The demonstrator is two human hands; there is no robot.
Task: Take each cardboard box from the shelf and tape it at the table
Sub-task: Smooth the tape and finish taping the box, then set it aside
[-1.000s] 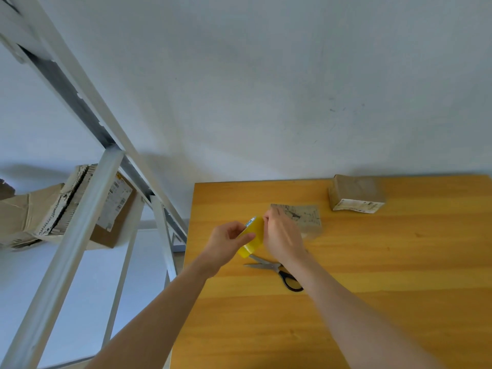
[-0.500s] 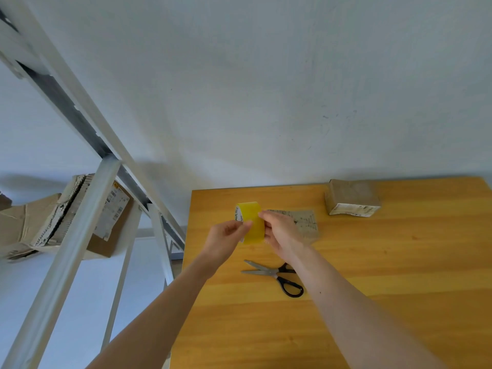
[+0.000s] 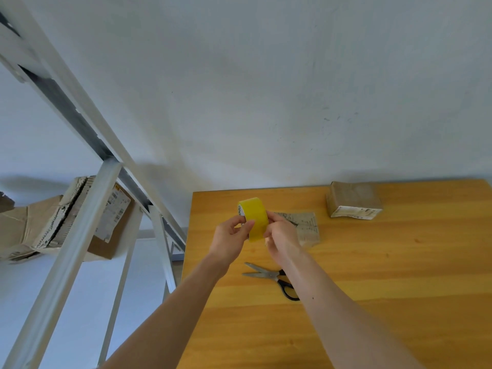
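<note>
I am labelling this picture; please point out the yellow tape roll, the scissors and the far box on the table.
yellow tape roll (image 3: 254, 217): head view, on its yellow outer band.
scissors (image 3: 269, 274): head view, on the metal blades.
far box (image 3: 354, 198): head view, on its brown top face.

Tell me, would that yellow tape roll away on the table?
Probably, if set on edge: the yellow tape is a round ring. Laid flat on the table it should stay. It seems light: the left hand and right hand pinch it up.
</note>
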